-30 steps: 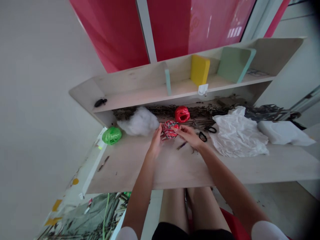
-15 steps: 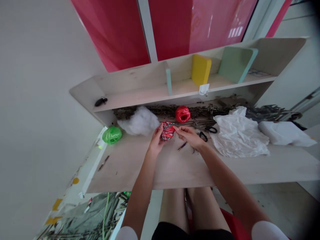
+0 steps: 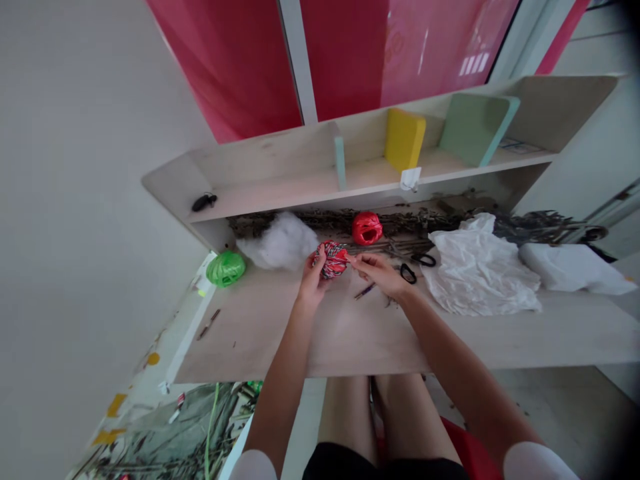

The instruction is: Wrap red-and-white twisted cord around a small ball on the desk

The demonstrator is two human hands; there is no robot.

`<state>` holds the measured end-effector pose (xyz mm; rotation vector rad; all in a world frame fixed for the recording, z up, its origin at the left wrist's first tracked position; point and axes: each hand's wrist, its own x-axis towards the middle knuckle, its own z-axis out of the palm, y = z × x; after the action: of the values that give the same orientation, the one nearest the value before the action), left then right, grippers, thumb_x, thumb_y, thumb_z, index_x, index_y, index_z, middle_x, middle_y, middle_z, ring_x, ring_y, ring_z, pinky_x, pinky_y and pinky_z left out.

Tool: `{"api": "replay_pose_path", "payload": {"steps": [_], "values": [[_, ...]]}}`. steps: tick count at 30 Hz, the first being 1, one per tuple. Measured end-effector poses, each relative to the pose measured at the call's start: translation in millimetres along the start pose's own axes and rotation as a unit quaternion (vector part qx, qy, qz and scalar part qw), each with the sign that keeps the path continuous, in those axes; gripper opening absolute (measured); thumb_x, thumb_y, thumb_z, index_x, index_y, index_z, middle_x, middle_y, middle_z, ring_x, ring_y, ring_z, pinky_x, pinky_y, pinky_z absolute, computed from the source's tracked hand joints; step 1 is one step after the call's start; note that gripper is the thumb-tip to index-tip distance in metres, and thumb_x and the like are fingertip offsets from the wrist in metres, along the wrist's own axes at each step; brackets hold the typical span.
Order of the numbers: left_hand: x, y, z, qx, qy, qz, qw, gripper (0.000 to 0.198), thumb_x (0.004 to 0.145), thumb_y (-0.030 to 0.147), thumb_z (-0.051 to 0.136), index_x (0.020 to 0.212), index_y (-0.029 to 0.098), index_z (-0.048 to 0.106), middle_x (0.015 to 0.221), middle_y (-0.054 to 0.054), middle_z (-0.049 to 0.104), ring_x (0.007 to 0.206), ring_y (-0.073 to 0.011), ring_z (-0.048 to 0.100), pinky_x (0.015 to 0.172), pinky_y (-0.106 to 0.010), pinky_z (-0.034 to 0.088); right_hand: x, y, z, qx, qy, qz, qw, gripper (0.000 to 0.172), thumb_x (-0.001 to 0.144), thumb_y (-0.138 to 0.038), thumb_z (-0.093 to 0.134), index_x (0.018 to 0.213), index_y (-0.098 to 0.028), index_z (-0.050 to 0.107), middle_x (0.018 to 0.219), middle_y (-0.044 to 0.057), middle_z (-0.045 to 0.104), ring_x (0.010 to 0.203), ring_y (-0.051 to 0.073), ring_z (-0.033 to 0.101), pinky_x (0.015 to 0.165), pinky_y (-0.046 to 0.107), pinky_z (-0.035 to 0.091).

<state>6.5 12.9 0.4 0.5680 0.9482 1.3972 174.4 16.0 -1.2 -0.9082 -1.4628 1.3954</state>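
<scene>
My left hand is curled around the twine ball, fingers closed on its lower left side, and it has the ball held up just above the tabletop, near the middle of the far side. The ball is wound in red, black and white. My right hand is beside it, fingers drawn together and only slightly open, with the fingertips at the ball's right side. I can't tell whether they have hold of a strand or are only touching.

Just right of my right hand lie the scissors, and a pen lies on the tabletop below them. Beyond the twine ball, towards the far edge, sits a red raffia ball among dry twigs. To the left are a tuft of white stuffing and a green raffia ball, the latter near the left edge. To the right lie a crumpled white bag and a folded white sheet.

On the shelf above stand a yellow block and a pale green board, each in its own compartment. A small black object lies in the leftmost one.
</scene>
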Motion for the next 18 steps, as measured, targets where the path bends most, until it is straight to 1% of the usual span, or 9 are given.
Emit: {"api": "replay_pose_path", "payload": {"steps": [4, 8, 11, 15, 18], "values": [[-2.9, 2.1, -0.1, -0.003, -0.01, -0.027, 1.0, 0.04, 0.074, 0.039, 0.075, 0.107, 0.021, 0.064, 0.098, -0.004, 0.071, 0.082, -0.0174, 0.066, 0.07, -0.029, 0.053, 1.8, 2.2, -1.9, -0.005, 0.015, 0.0, 1.0, 0.049, 0.07, -0.067, 0.065, 0.064, -0.02, 0.054, 0.053, -0.005, 0.04, 0.049, 0.009, 0.032, 0.047, 0.025, 0.024], [-2.5, 1.4, -2.7, 0.002, -0.023, -0.069, 0.997, 0.043, 0.077, 0.042, 0.071, 0.114, 0.022, 0.063, 0.096, -0.006, 0.071, 0.076, -0.0149, 0.065, 0.065, -0.026, 0.053, 2.4, 3.1, -3.4, -0.007, 0.024, -0.008, 1.0, 0.048, 0.069, -0.066, 0.065, 0.065, -0.019, 0.054, 0.053, -0.005, 0.041, 0.049, 0.009, 0.034, 0.05, 0.025, 0.026], [-1.5, 1.1, -4.7, -0.01, -0.046, -0.098, 0.994, 0.045, 0.077, 0.041, 0.071, 0.117, 0.023, 0.062, 0.096, -0.006, 0.071, 0.076, -0.016, 0.066, 0.063, -0.026, 0.053, 2.5, 3.6, -4.0, -0.007, 0.027, -0.013, 1.0, 0.049, 0.069, -0.067, 0.065, 0.064, -0.02, 0.053, 0.053, -0.005, 0.041, 0.05, 0.009, 0.035, 0.05, 0.025, 0.026], [-2.8, 3.9, -2.7, -0.031, -0.048, -0.136, 0.989, 0.044, 0.08, 0.042, 0.068, 0.117, 0.019, 0.062, 0.093, -0.007, 0.07, 0.074, -0.0166, 0.065, 0.062, -0.028, 0.052, 2.8, 3.9, -1.9, -0.009, 0.024, -0.016, 1.0, 0.05, 0.069, -0.068, 0.064, 0.063, -0.02, 0.053, 0.052, -0.005, 0.041, 0.049, 0.009, 0.035, 0.05, 0.025, 0.026], [-5.7, 6.3, 2.7, -0.051, -0.057, -0.166, 0.983, 0.04, 0.085, 0.044, 0.061, 0.111, 0.014, 0.064, 0.086, -0.007, 0.07, 0.07, -0.0154, 0.064, 0.061, -0.027, 0.052, 2.9, 3.2, 2.1, -0.004, 0.021, -0.02, 1.0, 0.053, 0.068, -0.07, 0.064, 0.059, -0.02, 0.051, 0.051, -0.005, 0.042, 0.048, 0.009, 0.035, 0.049, 0.025, 0.026]]}}
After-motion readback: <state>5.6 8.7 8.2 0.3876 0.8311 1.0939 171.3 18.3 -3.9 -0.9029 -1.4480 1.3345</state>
